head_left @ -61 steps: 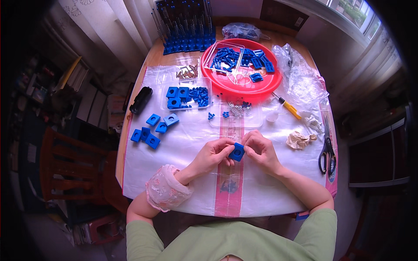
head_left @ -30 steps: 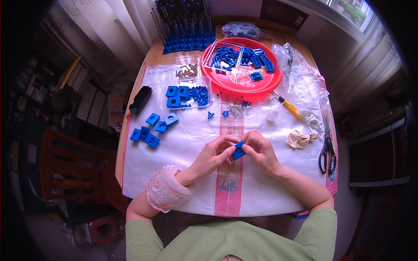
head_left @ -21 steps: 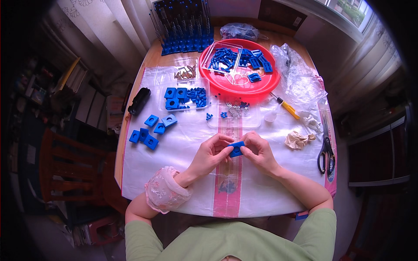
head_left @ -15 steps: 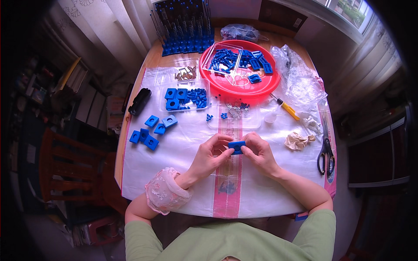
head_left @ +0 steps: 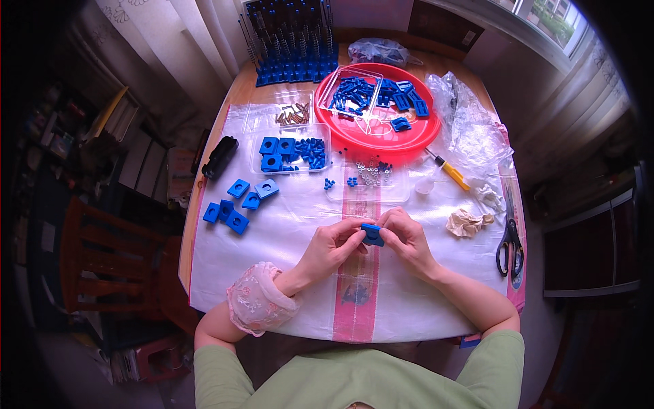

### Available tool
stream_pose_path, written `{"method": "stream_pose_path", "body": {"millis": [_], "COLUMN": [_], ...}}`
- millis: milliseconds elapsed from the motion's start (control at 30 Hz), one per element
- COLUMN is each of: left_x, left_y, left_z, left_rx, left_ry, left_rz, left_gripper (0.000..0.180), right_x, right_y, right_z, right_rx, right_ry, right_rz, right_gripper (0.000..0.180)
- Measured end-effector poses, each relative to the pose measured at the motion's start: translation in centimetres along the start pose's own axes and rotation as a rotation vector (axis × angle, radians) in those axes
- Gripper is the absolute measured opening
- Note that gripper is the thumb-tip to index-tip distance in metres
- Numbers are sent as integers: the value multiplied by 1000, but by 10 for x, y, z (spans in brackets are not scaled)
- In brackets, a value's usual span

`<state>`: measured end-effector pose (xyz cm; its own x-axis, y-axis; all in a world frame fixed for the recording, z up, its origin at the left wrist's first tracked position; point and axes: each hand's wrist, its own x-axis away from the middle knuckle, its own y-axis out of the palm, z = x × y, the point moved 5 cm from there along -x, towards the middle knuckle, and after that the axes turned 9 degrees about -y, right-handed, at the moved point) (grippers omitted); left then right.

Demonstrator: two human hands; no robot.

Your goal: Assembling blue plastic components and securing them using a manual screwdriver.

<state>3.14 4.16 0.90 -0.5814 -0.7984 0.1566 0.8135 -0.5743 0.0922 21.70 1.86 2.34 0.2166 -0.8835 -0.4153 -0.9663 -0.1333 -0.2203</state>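
Two hands are recorded above the middle of a table (head_left: 204,204) covered with a white plastic sheet (head_left: 272,238). One small blue plastic block (head_left: 372,234) is pinched between them: the left hand (head_left: 332,247) is closed on its left edge with thumb and fingertips, the right hand (head_left: 406,238) is closed on its right edge in the same way. The block is held just above the sheet, over a pink stripe (head_left: 357,273) that runs down the sheet's middle.

Five loose blue square pieces (head_left: 238,204) are laid out to the left of the hands, well apart from them. A clear tray of blue pieces (head_left: 291,154) is set beyond these, with a clear box of brass screws (head_left: 291,114) behind it. A shallow clear tray of small washers and nuts (head_left: 369,176) is placed just beyond the hands. A round red tray (head_left: 381,140) filled with blue parts is noted at the far side, beside a rack of blue upright pieces (head_left: 293,41). A yellow-handled screwdriver (head_left: 449,172), a crumpled paper wad (head_left: 466,222) and black scissors (head_left: 509,238) are listed on the right. A black object (head_left: 219,157) lies at the left edge.
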Motion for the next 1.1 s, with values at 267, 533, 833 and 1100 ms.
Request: {"method": "stream_pose_path", "body": {"millis": [267,533,833,1100], "left_x": [1,-1,1,-2], "left_y": [-4,-2,-3,-5], "left_z": [-5,1,-3,-4], "left_rx": [67,45,78,73], "left_ry": [-75,-53,-35,-27], "left_rz": [8,17,28,30], "left_gripper": [31,31,29,31], "right_x": [1,-1,2,2], "right_y": [2,4,4,3], "right_z": [-1,-7,-5,-6], "right_rx": [34,99,74,58], "right_ry": [4,-43,-6,-4], "right_rz": [11,-42,-36,-45], "right_gripper": [15,10,9,10]}}
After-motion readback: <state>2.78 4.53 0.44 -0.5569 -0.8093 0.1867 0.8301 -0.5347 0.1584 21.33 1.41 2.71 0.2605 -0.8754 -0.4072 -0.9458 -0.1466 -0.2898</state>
